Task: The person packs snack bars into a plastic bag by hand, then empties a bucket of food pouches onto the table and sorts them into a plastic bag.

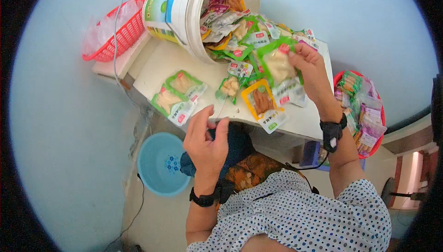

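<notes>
The right hand [310,67] is pinching a green-edged snack packet [278,63] by its upper corner, fingers clamped on the wrapper, and holding it just above the white table [159,65] in front of the tipped white bucket [194,7]. The bucket is lying on its side with its mouth facing the person, and a heap of packets [230,19] is spilling out of it onto the tabletop. The left hand [206,136] is hovering near the table's front edge with its fingers loosely curled and holding nothing (the thumb and fingers are apart). A yellow-edged packet [263,102] is lying flat just below the held one, and two green packets [177,95] are lying side by side further left. A red basket [124,30] is sitting at the far left, another red basket [369,113] full of packets at the right, and a blue basin [159,164] is standing on the floor below
</notes>
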`<act>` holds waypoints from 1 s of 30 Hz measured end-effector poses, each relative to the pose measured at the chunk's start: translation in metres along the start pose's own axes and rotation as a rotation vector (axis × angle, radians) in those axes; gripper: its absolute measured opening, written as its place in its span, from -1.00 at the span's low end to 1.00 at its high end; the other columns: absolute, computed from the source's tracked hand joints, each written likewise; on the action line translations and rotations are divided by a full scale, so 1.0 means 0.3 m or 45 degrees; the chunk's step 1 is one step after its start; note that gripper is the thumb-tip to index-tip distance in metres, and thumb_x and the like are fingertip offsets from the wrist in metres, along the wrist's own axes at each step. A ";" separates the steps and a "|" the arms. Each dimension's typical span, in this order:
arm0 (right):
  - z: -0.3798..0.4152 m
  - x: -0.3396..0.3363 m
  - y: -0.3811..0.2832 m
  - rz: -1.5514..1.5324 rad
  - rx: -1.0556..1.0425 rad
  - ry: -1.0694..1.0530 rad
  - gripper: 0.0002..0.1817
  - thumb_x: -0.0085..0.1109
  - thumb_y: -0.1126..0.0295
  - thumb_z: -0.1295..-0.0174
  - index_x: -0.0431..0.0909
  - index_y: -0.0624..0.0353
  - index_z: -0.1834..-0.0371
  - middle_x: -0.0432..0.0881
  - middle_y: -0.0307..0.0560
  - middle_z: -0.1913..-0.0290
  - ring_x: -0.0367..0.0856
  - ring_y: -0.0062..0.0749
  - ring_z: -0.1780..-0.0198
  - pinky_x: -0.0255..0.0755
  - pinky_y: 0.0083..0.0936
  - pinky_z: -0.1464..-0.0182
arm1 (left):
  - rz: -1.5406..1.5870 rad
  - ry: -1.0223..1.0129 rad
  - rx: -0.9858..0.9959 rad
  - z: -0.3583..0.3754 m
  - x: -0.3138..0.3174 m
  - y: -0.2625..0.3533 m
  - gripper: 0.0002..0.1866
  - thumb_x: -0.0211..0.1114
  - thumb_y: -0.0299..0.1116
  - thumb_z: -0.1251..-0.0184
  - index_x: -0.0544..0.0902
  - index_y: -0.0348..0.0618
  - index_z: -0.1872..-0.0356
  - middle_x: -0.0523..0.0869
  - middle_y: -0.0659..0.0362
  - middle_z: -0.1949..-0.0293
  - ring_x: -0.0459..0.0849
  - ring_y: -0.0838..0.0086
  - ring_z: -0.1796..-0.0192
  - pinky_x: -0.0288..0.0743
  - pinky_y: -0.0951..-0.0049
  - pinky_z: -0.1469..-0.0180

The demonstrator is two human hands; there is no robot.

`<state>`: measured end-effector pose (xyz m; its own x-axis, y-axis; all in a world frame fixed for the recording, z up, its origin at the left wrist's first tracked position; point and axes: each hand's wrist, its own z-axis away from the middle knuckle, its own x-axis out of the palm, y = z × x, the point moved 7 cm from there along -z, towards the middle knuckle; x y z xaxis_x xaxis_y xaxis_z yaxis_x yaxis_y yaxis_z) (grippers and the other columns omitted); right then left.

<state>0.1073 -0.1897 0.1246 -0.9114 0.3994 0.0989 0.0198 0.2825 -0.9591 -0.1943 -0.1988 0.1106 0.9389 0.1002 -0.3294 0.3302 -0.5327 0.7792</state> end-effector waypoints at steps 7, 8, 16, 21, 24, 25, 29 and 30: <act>0.245 0.285 0.082 -0.062 0.389 -0.697 -0.82 0.21 0.46 -0.32 0.59 0.27 0.06 0.68 -0.30 0.19 0.60 -0.75 0.23 0.49 -0.71 0.17 | 0.710 -0.427 -0.636 0.068 0.125 -0.083 -0.73 0.30 -0.38 -0.39 0.65 -0.33 0.00 0.72 0.26 0.38 0.55 0.75 0.53 0.41 0.71 0.52; 0.260 0.297 0.102 -0.088 0.440 -0.709 -0.81 0.23 0.45 -0.31 0.59 0.27 0.06 0.68 -0.30 0.16 0.60 -0.75 0.21 0.51 -0.70 0.10 | 0.709 -0.397 -0.671 0.075 0.109 -0.094 -0.74 0.30 -0.37 -0.39 0.66 -0.33 0.01 0.71 0.26 0.40 0.55 0.75 0.55 0.39 0.72 0.54; 0.398 0.278 0.166 -0.490 0.804 -0.622 -0.59 0.21 0.43 -0.33 0.46 0.33 -0.22 0.68 -0.10 0.00 0.69 -0.47 0.06 0.62 -0.44 0.00 | 0.942 -0.118 -0.915 0.118 0.019 -0.189 -0.76 0.28 -0.31 -0.42 0.67 -0.30 0.10 0.66 0.27 0.51 0.51 0.71 0.62 0.28 0.72 0.64; 0.498 0.262 0.236 -0.695 0.959 -0.428 -0.61 0.14 0.51 -0.36 0.44 0.32 -0.24 0.66 -0.04 -0.05 0.69 -0.36 -0.01 0.64 -0.33 -0.06 | 0.701 -0.174 -0.825 0.154 0.036 -0.211 -0.74 0.31 -0.28 -0.40 0.67 -0.26 0.07 0.67 0.28 0.54 0.51 0.68 0.63 0.33 0.64 0.63; 0.507 0.229 0.261 -0.695 0.942 -0.355 -0.62 0.09 0.54 -0.37 0.42 0.33 -0.25 0.65 -0.01 -0.07 0.69 -0.33 -0.02 0.64 -0.31 -0.08 | 0.109 0.025 -0.431 0.135 -0.035 -0.182 -0.72 0.40 -0.33 -0.28 0.67 -0.27 0.07 0.64 0.21 0.49 0.54 0.56 0.54 0.38 0.53 0.53; 0.504 0.219 0.268 -0.679 0.924 -0.340 -0.62 0.07 0.55 -0.38 0.42 0.33 -0.25 0.64 0.00 -0.07 0.69 -0.32 -0.02 0.64 -0.31 -0.08 | -0.138 0.123 -0.242 0.128 -0.065 -0.156 -0.70 0.45 -0.35 -0.23 0.67 -0.28 0.07 0.63 0.17 0.45 0.56 0.51 0.49 0.40 0.48 0.49; 0.496 0.223 0.268 -0.696 0.928 -0.297 -0.63 0.04 0.56 -0.39 0.41 0.36 -0.25 0.63 0.03 -0.08 0.70 -0.31 -0.01 0.65 -0.31 -0.07 | -0.751 0.199 0.358 0.074 -0.081 -0.061 -0.57 0.53 -0.41 0.00 0.65 -0.20 0.04 0.60 0.08 0.29 0.57 0.24 0.26 0.45 0.30 0.26; 0.494 0.231 0.278 -0.703 0.941 -0.314 -0.63 0.03 0.56 -0.39 0.41 0.36 -0.25 0.63 0.03 -0.08 0.70 -0.31 -0.01 0.65 -0.31 -0.07 | -0.785 0.168 0.331 0.061 -0.076 -0.058 -0.55 0.53 -0.42 0.03 0.64 -0.19 0.04 0.59 0.07 0.27 0.56 0.19 0.23 0.44 0.27 0.21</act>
<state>-0.0150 -0.2677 0.0122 -0.7768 0.1555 0.6102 -0.6270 -0.2800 -0.7269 -0.2231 -0.2071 0.0948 0.5963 0.5431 -0.5912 0.7899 -0.5283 0.3114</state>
